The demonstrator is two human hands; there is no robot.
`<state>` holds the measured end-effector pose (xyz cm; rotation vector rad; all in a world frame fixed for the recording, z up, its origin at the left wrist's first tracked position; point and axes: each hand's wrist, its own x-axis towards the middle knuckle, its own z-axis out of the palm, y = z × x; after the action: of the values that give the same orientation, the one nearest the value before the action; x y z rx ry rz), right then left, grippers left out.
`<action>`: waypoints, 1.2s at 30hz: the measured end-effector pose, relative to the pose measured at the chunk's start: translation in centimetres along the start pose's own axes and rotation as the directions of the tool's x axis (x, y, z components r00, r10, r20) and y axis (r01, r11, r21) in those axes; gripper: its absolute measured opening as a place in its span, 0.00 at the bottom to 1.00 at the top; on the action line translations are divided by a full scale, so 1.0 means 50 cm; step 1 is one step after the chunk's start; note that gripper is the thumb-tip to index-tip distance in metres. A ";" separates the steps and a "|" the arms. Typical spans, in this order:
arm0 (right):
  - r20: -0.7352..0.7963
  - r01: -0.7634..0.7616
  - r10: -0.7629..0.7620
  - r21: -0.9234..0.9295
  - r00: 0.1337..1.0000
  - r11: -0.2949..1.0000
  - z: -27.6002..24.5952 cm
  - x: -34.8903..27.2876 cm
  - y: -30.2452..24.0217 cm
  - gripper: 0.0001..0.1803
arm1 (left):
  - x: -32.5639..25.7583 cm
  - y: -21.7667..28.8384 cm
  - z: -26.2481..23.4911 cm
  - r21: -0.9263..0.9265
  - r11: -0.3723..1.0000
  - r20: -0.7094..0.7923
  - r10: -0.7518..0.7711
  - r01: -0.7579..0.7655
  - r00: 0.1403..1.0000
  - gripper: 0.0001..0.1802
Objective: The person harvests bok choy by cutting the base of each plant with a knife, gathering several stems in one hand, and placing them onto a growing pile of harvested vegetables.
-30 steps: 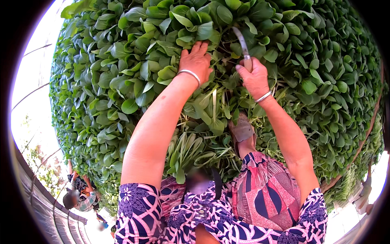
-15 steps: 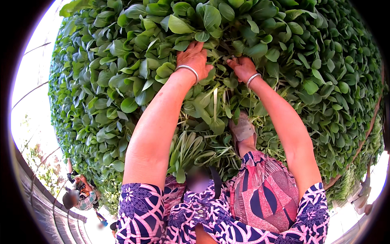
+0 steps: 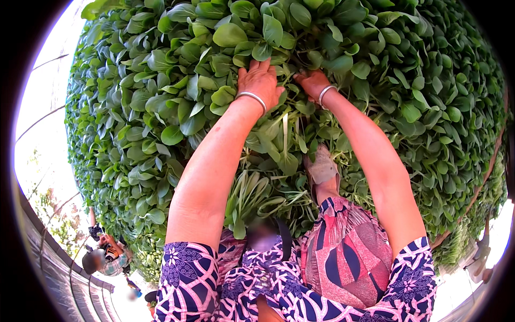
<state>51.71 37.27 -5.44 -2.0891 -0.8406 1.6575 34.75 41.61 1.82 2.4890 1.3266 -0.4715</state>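
Dense leafy greens [image 3: 230, 35] with broad, rounded leaves surround both hands. My left hand [image 3: 260, 85] reaches into them, back of the hand up, fingers stretched forward and thumb apart; leaves cover the fingertips. Just to its right, my right hand [image 3: 313, 85] is closed low among the stems, its fingers curled inward. Whatever it grips is hidden by foliage and too small to make out. Each wrist wears a silver bangle. Below the hands, a pile of pulled greens [image 3: 247, 193] with pale stalks lies close to my body.
My foot in a greyish shoe [image 3: 323, 165] is planted among the greens, below my right hand. A person [image 3: 107, 257] is at the bed's lower left edge. Thin curved hoops [image 3: 48, 115] rise along the left side. A brown line [image 3: 485, 180] borders the right side.
My right hand has shifted slightly left and up, closer to my left hand. My left hand has moved slightly right. Leaves just ahead of it have shifted.
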 end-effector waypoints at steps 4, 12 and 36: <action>0.007 0.068 -0.068 -0.019 0.998 0.998 -0.002 -0.009 0.003 0.28 | -0.009 0.010 -0.001 0.059 0.997 0.013 -0.047 0.047 0.999 0.33; -0.075 0.105 -0.100 0.061 0.992 0.993 -0.002 -0.043 0.047 0.19 | -0.048 0.024 0.008 0.228 0.974 -0.142 0.045 -0.012 0.989 0.35; -0.394 0.605 -0.466 0.608 0.792 0.515 -0.078 -0.220 -0.138 0.14 | -0.240 0.020 -0.043 -0.068 0.901 -0.540 0.329 -0.429 0.775 0.29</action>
<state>52.28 35.91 8.04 -1.2157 -0.5580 1.1394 29.64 32.97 8.79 2.7168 0.9021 0.4353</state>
